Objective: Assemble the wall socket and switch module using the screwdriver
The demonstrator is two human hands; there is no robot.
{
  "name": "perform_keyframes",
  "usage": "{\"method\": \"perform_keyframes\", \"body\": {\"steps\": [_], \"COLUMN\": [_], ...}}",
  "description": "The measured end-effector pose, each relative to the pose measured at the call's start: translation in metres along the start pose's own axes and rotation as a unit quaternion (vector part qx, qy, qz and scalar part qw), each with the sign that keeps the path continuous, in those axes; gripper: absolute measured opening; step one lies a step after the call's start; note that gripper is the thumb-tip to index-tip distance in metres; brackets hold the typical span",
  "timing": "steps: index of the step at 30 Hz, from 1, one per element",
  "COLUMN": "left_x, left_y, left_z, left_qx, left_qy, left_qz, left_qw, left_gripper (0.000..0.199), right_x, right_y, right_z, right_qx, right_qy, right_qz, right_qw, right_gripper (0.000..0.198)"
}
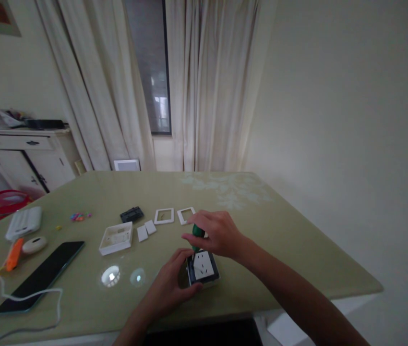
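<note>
A wall socket [204,265] with a white face and dark surround sits in a pale box near the table's front edge. My left hand [171,283] grips it from the left, with thumb along the near side and fingers at the far left corner. Above that corner, my right hand [218,233] is closed around the green handle of a screwdriver [198,231]. The tool stands roughly upright, its tip at the socket's upper left edge. Whether the tip sits in a screw is too small to tell.
Beyond the hands lie two white frames [164,216], two small white plates [142,233], an open white box [116,238] and a black part [132,214]. On the left are a tablet-like black device [42,276], a white cable [59,307], an orange cutter [14,254] and colourful bits [78,217].
</note>
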State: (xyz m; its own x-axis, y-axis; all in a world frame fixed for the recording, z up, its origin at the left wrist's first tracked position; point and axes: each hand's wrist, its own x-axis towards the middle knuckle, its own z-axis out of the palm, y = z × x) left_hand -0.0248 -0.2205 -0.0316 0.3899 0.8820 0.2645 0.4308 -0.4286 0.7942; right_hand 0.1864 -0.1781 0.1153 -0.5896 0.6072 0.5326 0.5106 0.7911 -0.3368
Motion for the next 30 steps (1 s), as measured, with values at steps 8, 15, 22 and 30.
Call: {"method": "perform_keyframes", "body": {"steps": [8, 15, 22, 30], "left_x": [-0.001, 0.0, 0.0, 0.001], "left_y": [-0.003, -0.001, -0.003, -0.002], "left_z": [0.0, 0.0, 0.0, -0.001], "left_qx": [0.0, 0.006, 0.009, 0.003], "left_qy": [0.007, 0.007, 0.005, 0.001], "left_qz": [0.001, -0.006, -0.009, 0.0], "left_qw": [1.0, 1.0, 1.0, 1.0], "left_gripper": [0.064, 0.064, 0.058, 0.059], "right_x": [0.001, -0.004, -0.002, -0.006], "right_y": [0.002, -0.003, -0.006, -0.009], "right_z": [-0.015, -0.002, -0.005, -0.001], "right_qx": [0.125, 0.024, 0.177, 0.179], "right_qy": [-0.062, 0.023, 0.008, -0.039], "right_qz": [-0.057, -0.027, -0.06, -0.002], "right_qw": [0.989, 0.999, 0.982, 0.983], "right_gripper": [0.038, 0.04, 0.027, 0.059]}}
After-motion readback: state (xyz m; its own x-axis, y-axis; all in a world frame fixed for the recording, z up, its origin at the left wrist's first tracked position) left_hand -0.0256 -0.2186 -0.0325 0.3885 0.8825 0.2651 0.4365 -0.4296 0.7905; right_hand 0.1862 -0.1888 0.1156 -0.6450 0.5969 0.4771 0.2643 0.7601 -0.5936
